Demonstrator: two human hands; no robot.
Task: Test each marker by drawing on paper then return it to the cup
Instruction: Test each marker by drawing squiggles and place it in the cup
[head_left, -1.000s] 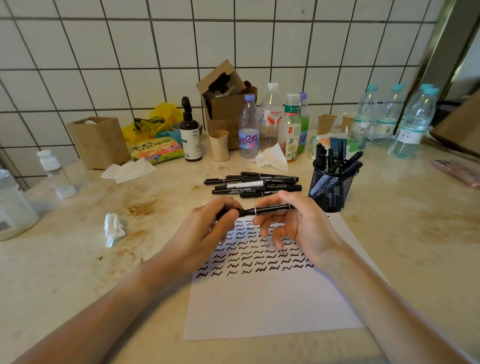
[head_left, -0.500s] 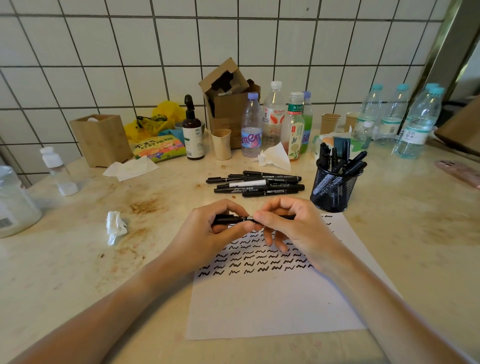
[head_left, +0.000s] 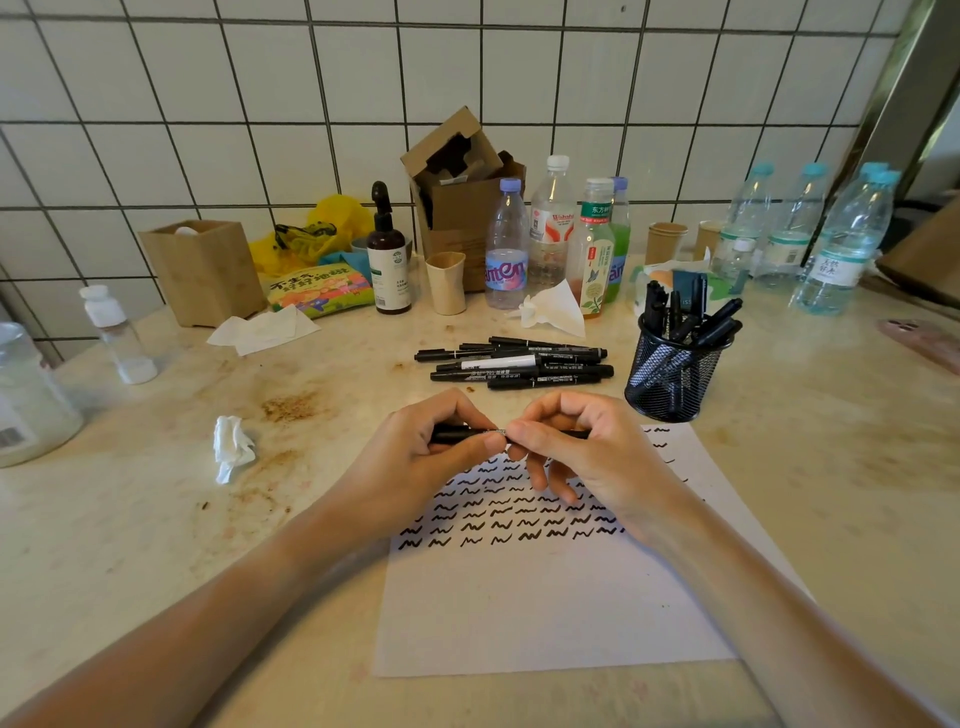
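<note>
**Both hands on one marker above the paper**

While the paper (head_left: 545, 613) lay in the lower centre of the frame, its upper half covered in rows of black squiggles, both hands met just above it. The left hand (head_left: 421, 462) gripped one end of a black marker (head_left: 457, 432), fingers curled round it; the right hand (head_left: 582, 452) pinched the other end. Right of centre stood the mesh cup (head_left: 672, 382) holding several markers. More loose markers (head_left: 519, 362) lay beside it at centre.
</note>
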